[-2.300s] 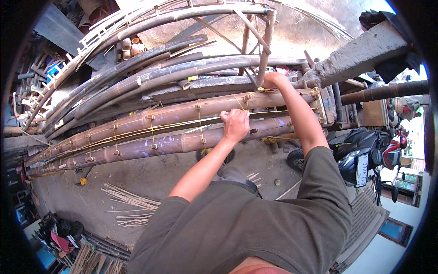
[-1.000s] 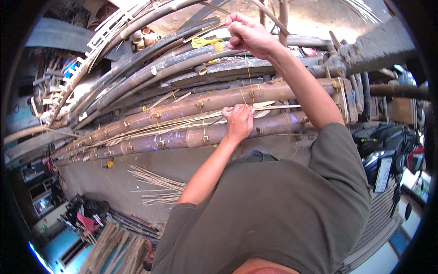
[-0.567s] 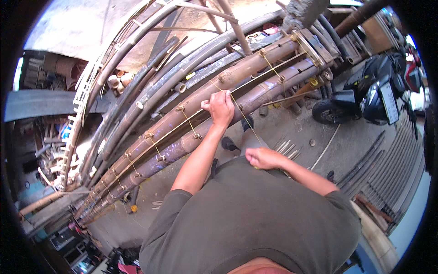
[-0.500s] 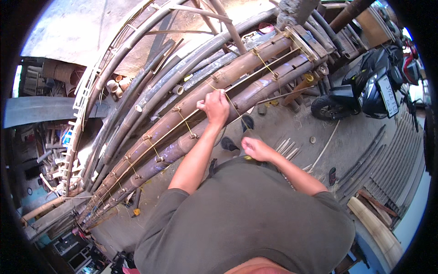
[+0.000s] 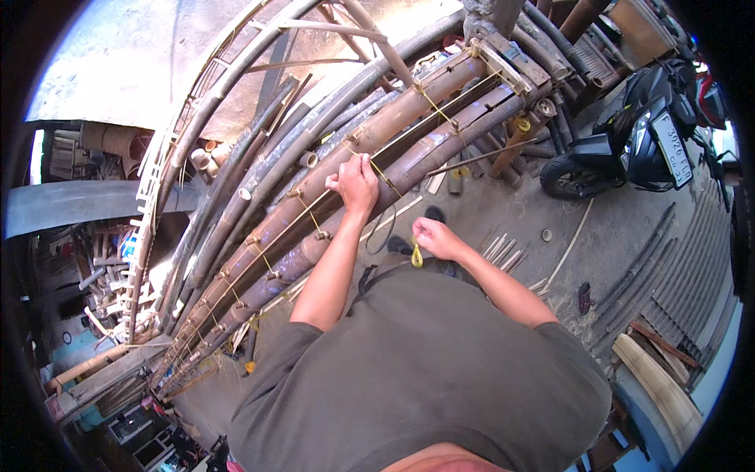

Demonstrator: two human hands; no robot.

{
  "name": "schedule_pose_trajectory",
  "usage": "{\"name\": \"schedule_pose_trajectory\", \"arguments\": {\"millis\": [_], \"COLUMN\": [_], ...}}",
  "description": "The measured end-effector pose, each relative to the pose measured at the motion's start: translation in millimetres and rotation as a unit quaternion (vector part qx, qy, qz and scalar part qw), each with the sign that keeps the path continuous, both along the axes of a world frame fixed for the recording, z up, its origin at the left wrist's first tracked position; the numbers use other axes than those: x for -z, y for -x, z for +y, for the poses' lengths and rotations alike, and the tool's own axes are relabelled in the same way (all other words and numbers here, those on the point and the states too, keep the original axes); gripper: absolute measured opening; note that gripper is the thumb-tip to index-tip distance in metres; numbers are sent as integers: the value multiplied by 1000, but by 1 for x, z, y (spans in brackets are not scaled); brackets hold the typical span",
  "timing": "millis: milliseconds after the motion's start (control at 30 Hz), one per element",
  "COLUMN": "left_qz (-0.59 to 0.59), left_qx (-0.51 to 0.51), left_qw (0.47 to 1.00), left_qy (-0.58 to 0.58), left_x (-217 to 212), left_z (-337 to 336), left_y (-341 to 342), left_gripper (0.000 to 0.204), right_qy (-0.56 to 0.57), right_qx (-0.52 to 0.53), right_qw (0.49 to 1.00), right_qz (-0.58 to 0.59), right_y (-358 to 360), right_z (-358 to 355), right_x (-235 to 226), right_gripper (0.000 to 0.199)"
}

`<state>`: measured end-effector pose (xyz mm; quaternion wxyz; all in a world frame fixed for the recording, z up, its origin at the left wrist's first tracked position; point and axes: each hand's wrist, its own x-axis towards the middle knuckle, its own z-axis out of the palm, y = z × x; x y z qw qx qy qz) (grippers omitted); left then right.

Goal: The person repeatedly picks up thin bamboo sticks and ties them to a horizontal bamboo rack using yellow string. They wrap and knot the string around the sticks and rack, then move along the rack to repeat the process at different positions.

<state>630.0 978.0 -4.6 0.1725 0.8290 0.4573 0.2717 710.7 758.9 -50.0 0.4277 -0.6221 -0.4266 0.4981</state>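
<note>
My left hand (image 5: 356, 183) is closed in a pinch over the gap between two long brown bamboo poles, the upper pole (image 5: 389, 126) and the lower pole (image 5: 425, 155). Its fingertips grip a thin yellow cord (image 5: 381, 175) that runs over to the lower pole. A slender strip lies lengthwise between the poles, and several cord ties cross to short pegs along them. In front of my belly my right hand (image 5: 437, 238) is closed on a small looped bundle of yellow cord (image 5: 417, 255), which hangs below the fingers.
A black motorcycle (image 5: 629, 149) stands at the right. Thin bamboo sticks (image 5: 503, 253) lie on the floor beside my right arm. Beyond the poles are more pipes (image 5: 307, 118) and a curved bamboo frame (image 5: 206, 82). Corrugated sheets (image 5: 668, 275) lie at far right.
My right hand has lifted slightly, and the yellow cord bundle now shows hanging from it. My left hand keeps its pinch on the cord at the poles. The whole view has shifted a little.
</note>
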Motion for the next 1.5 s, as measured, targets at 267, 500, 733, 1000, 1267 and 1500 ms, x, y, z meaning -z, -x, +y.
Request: {"name": "schedule_pose_trajectory", "arguments": {"millis": [267,500,733,1000,1267,1500], "left_qz": [-314,54,-40,-300,-347,-361], "left_qx": [30,-58,-31,-81,-197,-379], "left_qw": [929,995,990,926,893,835], "left_qy": [192,64,132,214,208,167], "left_x": [-80,12,-34,-59,-28,-36], "left_z": [76,148,126,54,-57,-174], "left_y": [-44,-46,35,242,446,621], "left_gripper": [27,28,34,31,28,32], "right_qy": [-3,8,-4,61,96,73], "right_qx": [-88,-132,-117,-202,-224,-296], "right_qw": [980,972,962,903,818,742], "right_qz": [-179,-194,-248,-375,-520,-597], "right_y": [-6,-7,-1,26,159,297], "right_z": [-14,-15,-3,10,19,59], "right_x": [4,-29,-2,20,4,12], "right_gripper": [13,16,17,21,33,53]}}
